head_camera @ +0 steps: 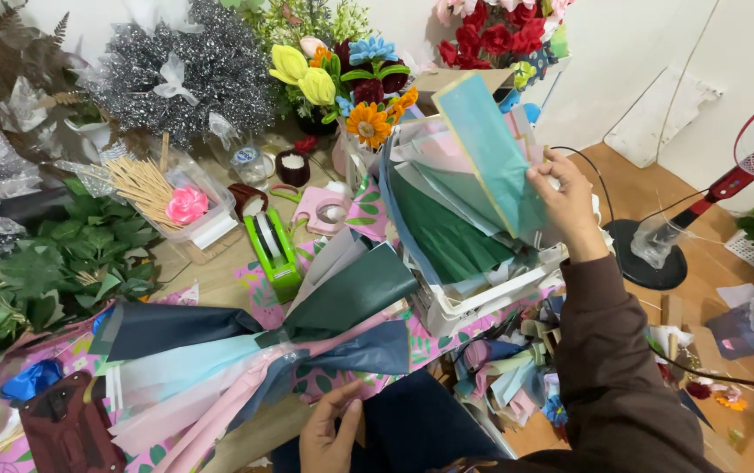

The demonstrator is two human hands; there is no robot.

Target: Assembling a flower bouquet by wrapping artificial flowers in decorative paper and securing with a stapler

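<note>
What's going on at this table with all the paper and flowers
A person is working at a craft table. Their right hand is leafing through upright sheets of coloured wrapping paper in a white crate, fingers on a teal sheet. Their left hand rests at the gathered end of a half-made paper wrap of navy, green, pale blue and pink sheets. A green tape dispenser and artificial flowers sit behind.
</note>
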